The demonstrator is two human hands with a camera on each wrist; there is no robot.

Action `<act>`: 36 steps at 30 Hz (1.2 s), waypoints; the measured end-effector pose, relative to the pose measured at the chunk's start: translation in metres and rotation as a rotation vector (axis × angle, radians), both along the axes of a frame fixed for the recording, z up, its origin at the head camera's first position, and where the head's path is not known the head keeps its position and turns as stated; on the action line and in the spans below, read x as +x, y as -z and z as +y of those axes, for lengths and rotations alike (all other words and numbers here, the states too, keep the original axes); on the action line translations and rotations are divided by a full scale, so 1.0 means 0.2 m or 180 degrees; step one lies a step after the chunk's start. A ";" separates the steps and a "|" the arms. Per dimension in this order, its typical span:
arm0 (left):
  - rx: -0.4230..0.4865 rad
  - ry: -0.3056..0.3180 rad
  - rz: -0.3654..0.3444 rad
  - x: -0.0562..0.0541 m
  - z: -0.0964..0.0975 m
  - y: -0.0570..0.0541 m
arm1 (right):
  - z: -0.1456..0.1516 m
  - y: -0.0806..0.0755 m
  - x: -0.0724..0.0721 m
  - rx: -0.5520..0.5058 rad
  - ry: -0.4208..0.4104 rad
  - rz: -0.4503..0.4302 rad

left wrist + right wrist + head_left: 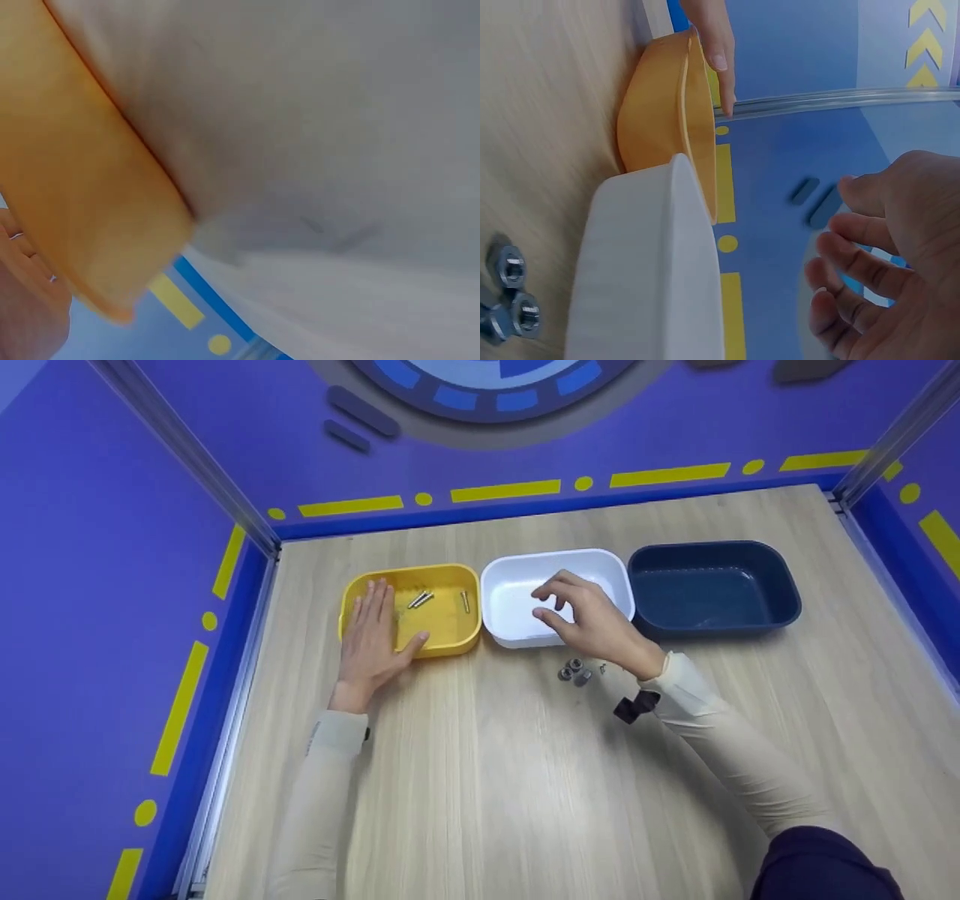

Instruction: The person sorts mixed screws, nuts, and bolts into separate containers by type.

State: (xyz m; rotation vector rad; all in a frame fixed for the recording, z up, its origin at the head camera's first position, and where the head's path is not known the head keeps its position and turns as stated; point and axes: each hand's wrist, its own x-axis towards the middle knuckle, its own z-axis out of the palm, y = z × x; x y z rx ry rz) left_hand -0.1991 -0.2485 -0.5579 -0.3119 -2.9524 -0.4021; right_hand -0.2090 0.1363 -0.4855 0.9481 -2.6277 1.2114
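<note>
My left hand [369,641] lies over the left side of the yellow bin [450,648], fingers straight and thumb spread out across its near rim. Inside that bin are a pair of screws [421,599] close together and a single screw [465,601] farther right. Above the white bin [517,577] hovers my right hand [592,619], its fingers loosely bent. Nothing shows between those fingers in the right wrist view. Metal nuts [525,313] sit in a cluster on the table, just in front of the white bin.
To the right of the white bin stands a dark blue bin [712,626], completing a row of touching or nearly touching bins. Tiny metal bits [603,668] lie beside the nuts on the wooden table [525,795]. Blue walls [525,457] enclose the back and sides.
</note>
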 end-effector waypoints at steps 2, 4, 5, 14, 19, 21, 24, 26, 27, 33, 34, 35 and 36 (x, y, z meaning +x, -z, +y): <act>-0.0011 0.0041 0.0019 -0.01 0.05 -0.01 | 0.02 0.03 0.01 -0.0019 0.0010 -0.0007; -0.0012 0.0078 0.0033 -0.02 0.09 -0.01 | 0.04 0.05 0.03 -0.0051 0.0015 -0.0028; -0.0019 0.0100 0.0042 -0.02 0.11 -0.01 | 0.05 0.06 0.03 -0.0062 0.0022 -0.0032; -0.0014 0.0240 0.0116 -0.03 0.26 -0.01 | 0.14 0.15 0.09 -0.0118 0.0134 -0.0046; 0.0047 0.0318 0.0087 -0.03 0.31 -0.01 | 0.18 0.20 0.11 -0.0159 0.0145 -0.0035; 0.0075 0.0352 0.0076 -0.03 0.34 -0.01 | 0.20 0.21 0.12 -0.0170 0.0160 -0.0030; 0.0077 0.0388 0.0073 -0.03 0.37 -0.01 | 0.22 0.23 0.13 -0.0195 0.0176 -0.0023; 0.0045 0.0405 0.0067 -0.04 0.40 -0.01 | 0.23 0.25 0.13 -0.0201 0.0186 -0.0015; 0.0028 0.0413 0.0062 -0.04 0.41 -0.01 | 0.23 0.25 0.13 -0.0205 0.0192 -0.0016; 0.0008 0.0477 -0.0050 -0.05 0.49 -0.01 | 0.26 0.30 0.16 -0.0213 0.0177 -0.0061; 0.0016 0.0486 -0.0074 -0.05 0.50 -0.01 | 0.26 0.31 0.16 -0.0216 0.0168 -0.0066; 0.0019 0.0496 -0.0087 -0.05 0.51 -0.01 | 0.26 0.32 0.17 -0.0219 0.0157 -0.0070; 0.0019 0.0498 -0.0107 -0.05 0.52 -0.01 | 0.27 0.33 0.17 -0.0219 0.0153 -0.0072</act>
